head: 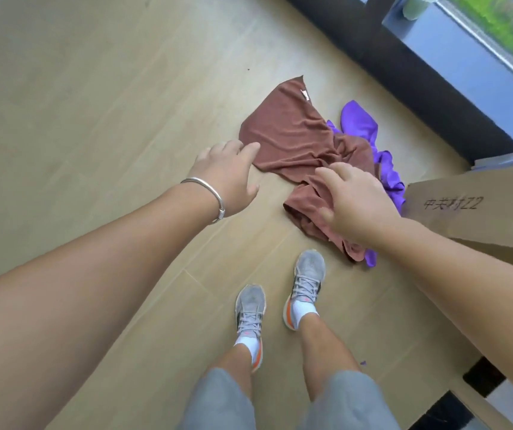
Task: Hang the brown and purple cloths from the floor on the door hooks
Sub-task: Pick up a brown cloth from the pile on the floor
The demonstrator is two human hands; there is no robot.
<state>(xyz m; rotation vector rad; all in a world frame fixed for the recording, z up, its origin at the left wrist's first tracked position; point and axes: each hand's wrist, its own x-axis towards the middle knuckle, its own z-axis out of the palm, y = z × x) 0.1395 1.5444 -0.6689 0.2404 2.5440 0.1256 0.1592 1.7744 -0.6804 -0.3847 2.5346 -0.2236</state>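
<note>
The brown cloth [298, 141] lies crumpled on the floor [93, 119], long axis running away from the person, atop the purple cloth [360, 124], with the right hand [357, 203] spread directly over its near end and the left hand [227, 178], fingers relaxed, beside its left edge.

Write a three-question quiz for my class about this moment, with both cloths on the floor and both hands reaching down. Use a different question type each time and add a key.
1. True or false: the brown cloth lies partly over the purple cloth.
2. Which wrist wears the bracelet? A) left B) right C) neither
3. Fill in: the printed cardboard box sits to the person's ____ of the cloths.

Key
1. True.
2. A: it is by the left hand; the right hand has none.
3. Right.
</note>
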